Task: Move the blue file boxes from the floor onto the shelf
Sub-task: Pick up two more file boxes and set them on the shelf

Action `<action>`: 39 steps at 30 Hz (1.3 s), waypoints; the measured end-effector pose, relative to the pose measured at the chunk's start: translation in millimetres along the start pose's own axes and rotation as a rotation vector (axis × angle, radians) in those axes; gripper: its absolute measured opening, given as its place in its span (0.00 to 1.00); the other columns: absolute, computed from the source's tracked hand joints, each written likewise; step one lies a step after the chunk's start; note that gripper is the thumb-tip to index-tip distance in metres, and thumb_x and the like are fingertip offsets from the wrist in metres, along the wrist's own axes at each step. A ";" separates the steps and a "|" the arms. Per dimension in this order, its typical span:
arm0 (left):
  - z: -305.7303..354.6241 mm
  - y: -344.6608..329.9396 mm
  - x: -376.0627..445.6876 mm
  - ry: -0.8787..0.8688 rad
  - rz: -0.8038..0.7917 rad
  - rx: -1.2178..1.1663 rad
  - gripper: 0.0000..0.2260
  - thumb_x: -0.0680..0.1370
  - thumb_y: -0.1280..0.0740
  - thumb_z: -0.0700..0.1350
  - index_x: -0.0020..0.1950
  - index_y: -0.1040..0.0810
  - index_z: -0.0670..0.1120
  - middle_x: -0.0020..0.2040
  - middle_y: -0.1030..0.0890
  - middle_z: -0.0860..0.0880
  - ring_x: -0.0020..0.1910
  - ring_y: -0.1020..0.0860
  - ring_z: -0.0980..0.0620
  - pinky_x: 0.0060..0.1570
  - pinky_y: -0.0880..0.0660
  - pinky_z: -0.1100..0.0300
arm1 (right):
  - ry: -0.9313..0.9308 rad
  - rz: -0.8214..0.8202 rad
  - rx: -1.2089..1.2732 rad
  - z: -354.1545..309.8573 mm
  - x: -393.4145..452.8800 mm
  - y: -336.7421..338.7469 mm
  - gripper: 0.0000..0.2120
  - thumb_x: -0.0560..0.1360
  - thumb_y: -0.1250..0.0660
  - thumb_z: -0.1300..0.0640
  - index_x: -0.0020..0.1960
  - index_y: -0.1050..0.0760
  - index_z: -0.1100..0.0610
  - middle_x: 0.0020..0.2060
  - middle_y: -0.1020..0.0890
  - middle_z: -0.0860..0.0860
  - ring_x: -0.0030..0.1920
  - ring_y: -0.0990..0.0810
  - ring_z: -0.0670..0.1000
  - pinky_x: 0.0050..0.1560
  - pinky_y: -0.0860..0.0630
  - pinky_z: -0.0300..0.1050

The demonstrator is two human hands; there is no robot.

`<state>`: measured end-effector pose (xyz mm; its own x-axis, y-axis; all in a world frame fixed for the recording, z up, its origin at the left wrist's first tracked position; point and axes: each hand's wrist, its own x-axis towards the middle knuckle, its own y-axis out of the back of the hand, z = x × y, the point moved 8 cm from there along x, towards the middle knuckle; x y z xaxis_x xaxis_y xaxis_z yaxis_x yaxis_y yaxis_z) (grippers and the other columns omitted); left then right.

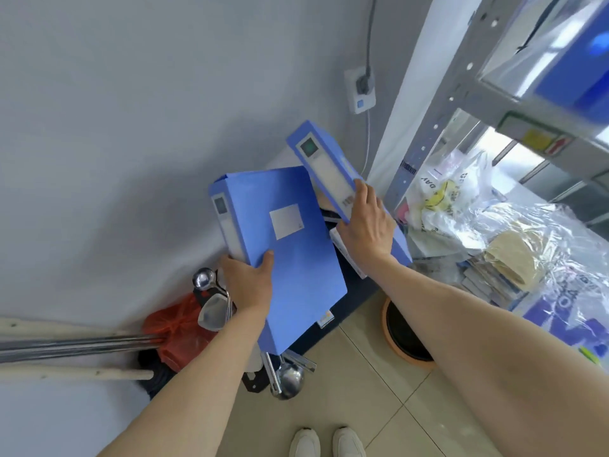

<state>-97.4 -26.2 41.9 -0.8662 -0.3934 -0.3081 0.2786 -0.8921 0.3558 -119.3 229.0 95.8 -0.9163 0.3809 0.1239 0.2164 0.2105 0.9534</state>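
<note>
Blue file boxes fill both my hands, lifted clear of the tiled floor (pixel 379 384) in the corner by the grey wall. Far left, metal poles (pixel 75 346) lie low along the wall, with a red plastic bag (pixel 178 328) and some steel ladles (pixel 204 280) bunched beside them. My left hand (pixel 248 282) is closed on the lower edge of the larger file box (pixel 290 258), thumb pressed flat on its broad face, fingers hidden underneath; the box tilts with its white label facing up at me. To its right, my right hand (pixel 365 225) wraps the near end of the second file box (pixel 324 168), fingers curled over the labelled spine, and it points up and away toward the wall socket (pixel 361 90). The two boxes sit close, nearly overlapping at their upper corners. Further right stands the metal shelf (pixel 428 127), a blue box (pixel 580 61) already on its upper level and clear plastic bags (pixel 494 225) heaped on the lower one. My white shoes (pixel 326 443) show at the bottom.
</note>
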 end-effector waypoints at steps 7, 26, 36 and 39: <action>98.8 -10.7 -53.7 -0.167 -0.093 0.013 0.21 0.72 0.30 0.42 0.61 0.32 0.39 0.52 0.30 0.46 0.51 0.25 0.43 0.44 0.30 0.56 | -0.244 0.113 0.270 -15.5 -35.9 90.2 0.34 0.71 0.28 0.56 0.72 0.41 0.53 0.62 0.26 0.52 0.59 0.24 0.56 0.46 0.28 0.48; 246.1 -62.1 -258.1 -0.477 -0.559 -0.174 0.26 0.70 0.25 0.42 0.61 0.36 0.49 0.58 0.22 0.45 0.52 0.18 0.48 0.41 0.19 0.63 | -0.485 0.714 0.526 84.6 -167.7 281.1 0.36 0.66 0.23 0.43 0.65 0.40 0.46 0.57 0.27 0.43 0.52 0.21 0.50 0.45 0.20 0.55; 304.3 -138.8 -374.9 -0.616 -0.834 -0.189 0.26 0.69 0.25 0.47 0.62 0.32 0.49 0.57 0.21 0.51 0.55 0.19 0.52 0.53 0.19 0.58 | -0.571 1.010 0.480 181.5 -204.5 369.2 0.37 0.65 0.24 0.45 0.69 0.37 0.47 0.59 0.30 0.42 0.52 0.28 0.46 0.46 0.20 0.58; 319.8 -163.6 -390.3 -0.649 -0.810 -0.161 0.29 0.66 0.26 0.53 0.63 0.31 0.49 0.57 0.20 0.50 0.55 0.19 0.48 0.52 0.19 0.51 | -0.608 1.032 0.479 204.0 -196.4 386.2 0.36 0.66 0.24 0.45 0.69 0.37 0.44 0.59 0.28 0.43 0.49 0.28 0.46 0.47 0.21 0.59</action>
<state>62.4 344.4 386.1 -0.8611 0.4866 0.1472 -0.4731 -0.8730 0.1185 213.0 419.1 383.6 0.0184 0.8797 0.4752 0.9432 -0.1729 0.2837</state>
